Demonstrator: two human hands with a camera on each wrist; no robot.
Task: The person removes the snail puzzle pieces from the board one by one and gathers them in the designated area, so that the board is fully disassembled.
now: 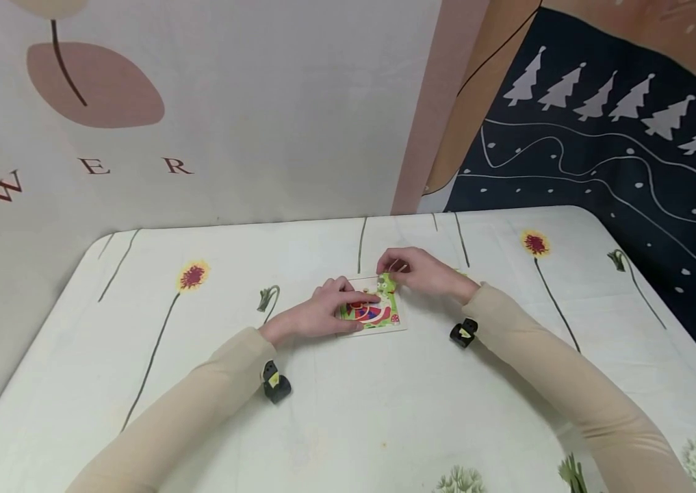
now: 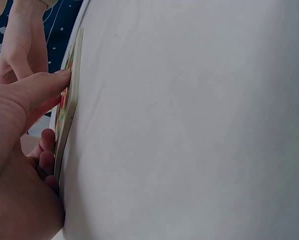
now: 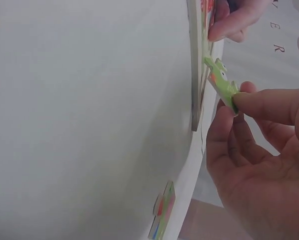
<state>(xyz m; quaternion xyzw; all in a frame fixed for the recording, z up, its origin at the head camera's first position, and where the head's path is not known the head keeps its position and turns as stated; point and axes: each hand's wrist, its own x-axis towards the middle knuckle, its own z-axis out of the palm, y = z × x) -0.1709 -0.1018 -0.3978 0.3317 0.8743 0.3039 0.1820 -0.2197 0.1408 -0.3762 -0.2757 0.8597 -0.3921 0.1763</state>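
Observation:
A small picture puzzle board point(image 1: 389, 330) with a bright red, blue and green design lies flat on the table. My left hand point(image 1: 317, 311) rests over its left side; the thumb and index finger press straight on its face, while other fingers bend near its left edge. With thumb and fingertips, my right hand point(image 1: 418, 270) pinches a green puzzle piece point(image 3: 222, 88) painted with eyes, at the board's upper right corner. The piece is tilted, its lower end at the board. Part of the picture is hidden under my left hand.
Loose colourful pieces point(image 3: 163, 211) lie on the table to the right of the board, mostly behind my right wrist in the head view. A white flower-print cloth point(image 1: 348, 418) covers the table. Hanging printed fabric point(image 1: 274, 109) stands behind its far edge.

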